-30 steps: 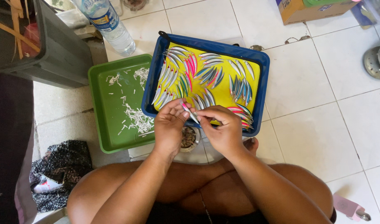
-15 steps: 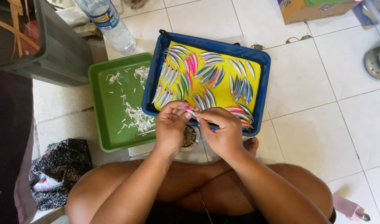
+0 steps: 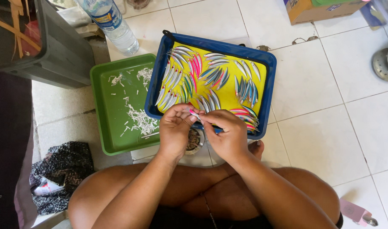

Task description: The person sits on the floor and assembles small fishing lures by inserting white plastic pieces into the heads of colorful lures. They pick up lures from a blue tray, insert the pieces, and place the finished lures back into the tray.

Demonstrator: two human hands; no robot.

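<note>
white floor tiles are lying under me as i'm sitting cross-legged. my left hand and right hand are both pinching one small fishing lure, pink and white, slim and pointed, over the near edge of the blue tray. lures are lying there in several fanned clusters on yellow lining, too many for me to count. one green tray of white scraps is touching its left side. open tile is stretching off to my right.
</note>
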